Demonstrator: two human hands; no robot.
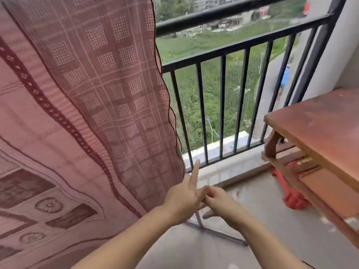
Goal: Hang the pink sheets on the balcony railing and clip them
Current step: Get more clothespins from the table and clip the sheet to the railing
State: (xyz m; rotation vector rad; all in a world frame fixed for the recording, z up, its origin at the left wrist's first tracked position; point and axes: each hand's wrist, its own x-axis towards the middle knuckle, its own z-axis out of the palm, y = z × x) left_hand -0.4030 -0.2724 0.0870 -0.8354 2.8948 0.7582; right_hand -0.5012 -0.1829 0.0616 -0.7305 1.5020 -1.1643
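Note:
A large pink sheet [81, 105] with a checked pattern and dark maroon borders hangs down over the left half of the view, covering the railing there. The black balcony railing [233, 47] runs bare to the right of it. My left hand [184, 197] is low in the middle, just right of the sheet's hanging edge, with straight fingers pointing up and nothing held. My right hand [219, 202] is beside it, its fingertips touching the left hand's fingers; it holds nothing. No clip is visible.
A reddish wooden table [318, 131] stands at the right, close to the railing. A red object [291, 197] lies on the floor under it. A thin metal rack foot [219, 230] crosses the concrete floor below my hands. Grass lies far below, beyond the bars.

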